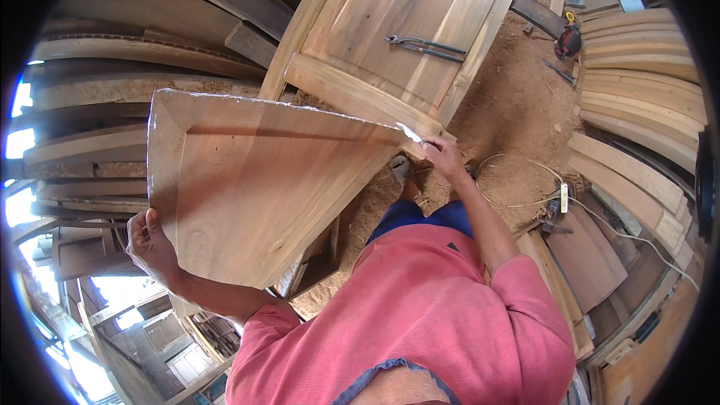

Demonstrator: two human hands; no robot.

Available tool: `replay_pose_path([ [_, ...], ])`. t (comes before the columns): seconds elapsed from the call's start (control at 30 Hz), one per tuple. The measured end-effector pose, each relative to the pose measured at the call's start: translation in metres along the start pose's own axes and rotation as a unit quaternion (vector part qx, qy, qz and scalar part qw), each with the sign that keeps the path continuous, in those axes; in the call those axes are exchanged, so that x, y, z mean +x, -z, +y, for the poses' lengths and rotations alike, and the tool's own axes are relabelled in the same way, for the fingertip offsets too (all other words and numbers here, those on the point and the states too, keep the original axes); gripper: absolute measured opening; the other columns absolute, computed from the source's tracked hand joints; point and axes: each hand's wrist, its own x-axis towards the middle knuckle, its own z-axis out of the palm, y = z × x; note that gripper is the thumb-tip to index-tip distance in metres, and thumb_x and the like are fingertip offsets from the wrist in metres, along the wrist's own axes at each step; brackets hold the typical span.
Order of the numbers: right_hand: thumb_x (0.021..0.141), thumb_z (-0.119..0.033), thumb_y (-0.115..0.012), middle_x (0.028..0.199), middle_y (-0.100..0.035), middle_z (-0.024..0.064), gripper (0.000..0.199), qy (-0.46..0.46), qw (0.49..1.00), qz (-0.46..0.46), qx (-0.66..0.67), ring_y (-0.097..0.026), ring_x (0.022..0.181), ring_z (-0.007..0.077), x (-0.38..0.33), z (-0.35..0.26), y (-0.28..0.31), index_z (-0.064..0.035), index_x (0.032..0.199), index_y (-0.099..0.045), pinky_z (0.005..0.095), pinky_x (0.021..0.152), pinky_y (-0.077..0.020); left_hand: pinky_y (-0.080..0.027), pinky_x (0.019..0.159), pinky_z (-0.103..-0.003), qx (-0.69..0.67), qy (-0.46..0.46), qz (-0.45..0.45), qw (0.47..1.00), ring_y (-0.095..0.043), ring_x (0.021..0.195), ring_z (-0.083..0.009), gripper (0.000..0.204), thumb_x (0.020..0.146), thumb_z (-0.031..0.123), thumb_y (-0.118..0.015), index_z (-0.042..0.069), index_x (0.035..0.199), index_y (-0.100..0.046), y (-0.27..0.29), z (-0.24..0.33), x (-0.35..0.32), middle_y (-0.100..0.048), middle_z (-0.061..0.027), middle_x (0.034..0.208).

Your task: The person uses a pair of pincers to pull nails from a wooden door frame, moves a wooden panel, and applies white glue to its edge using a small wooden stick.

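A broad wooden panel (pixel 247 187) with a bevelled border is held up in front of me, tilted. White paste runs along its far edge and down its left edge. My left hand (pixel 152 247) is closed on the panel's left edge, thumb on the face. At the panel's right corner, my right hand (pixel 444 156) pinches a small flat spreader (pixel 409 133) with a white tip, which touches the pasted edge. Its handle is hidden in the fingers. Beyond lies a panelled wooden door (pixel 375 15) with metal pincers (pixel 427 48) resting on it.
Stacked boards (pixel 142 52) line the left side, and curved-looking planks (pixel 637 90) the right. A red and black power tool (pixel 568 41) lies at the upper right. A pale cable with a white socket block (pixel 564 199) crosses the sawdust-covered floor (pixel 502 105) near my feet.
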Motion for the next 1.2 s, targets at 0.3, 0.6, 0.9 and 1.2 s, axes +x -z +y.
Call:
replay_pose_path([
  [0.3, 0.089, -0.011, -0.07, 0.094, -0.068, 0.0006, 0.022, -0.004, 0.986, -0.086, 0.142, -0.06, 0.085, 0.007, -0.007, -0.053, -0.006, 0.0016, 0.107, -0.071, 0.0244, 0.077, -0.0503, -0.046, 0.067, -0.034, -0.004, -0.01, 0.005, 1.0, -0.053, 0.068, -0.0163, 0.039, 0.092, 0.044, -0.067, 0.006, 0.091, -0.067, 0.001, -0.002, -0.003, -0.062, -0.0068, 0.073],
  [0.6, 0.084, -0.007, -0.073, 0.088, -0.066, -0.0009, 0.026, -0.028, 0.992, -0.067, 0.104, -0.058, 0.077, 0.0063, -0.02, -0.086, -0.03, 0.0008, 0.108, -0.07, 0.0217, 0.07, -0.0479, -0.043, 0.063, -0.033, -0.011, 0.0, 0.017, 1.0, -0.048, 0.062, -0.0153, 0.039, 0.09, 0.042, -0.069, 0.003, 0.086, -0.066, 0.0, 0.008, -0.003, -0.058, -0.006, 0.068],
  [0.9, 0.087, -0.006, -0.068, 0.088, -0.067, 0.0005, 0.02, -0.057, 0.982, 0.025, 0.179, -0.061, 0.079, 0.0078, -0.025, -0.022, 0.001, 0.0033, 0.105, -0.069, 0.0226, 0.072, -0.0491, -0.043, 0.064, -0.032, -0.007, -0.002, 0.01, 1.0, -0.048, 0.064, -0.015, 0.037, 0.091, 0.04, -0.068, 0.003, 0.087, -0.066, 0.003, 0.0, -0.006, -0.059, -0.0054, 0.07],
  [1.2, 0.086, -0.006, -0.07, 0.092, -0.068, 0.0021, 0.022, -0.06, 0.986, 0.058, 0.147, -0.061, 0.08, 0.0082, -0.021, 0.024, -0.043, 0.0007, 0.108, -0.069, 0.0232, 0.074, -0.0492, -0.044, 0.065, -0.032, 0.006, -0.002, 0.008, 1.0, -0.05, 0.066, -0.0152, 0.038, 0.092, 0.041, -0.067, 0.003, 0.088, -0.066, 0.001, -0.002, -0.001, -0.06, -0.0057, 0.071],
])
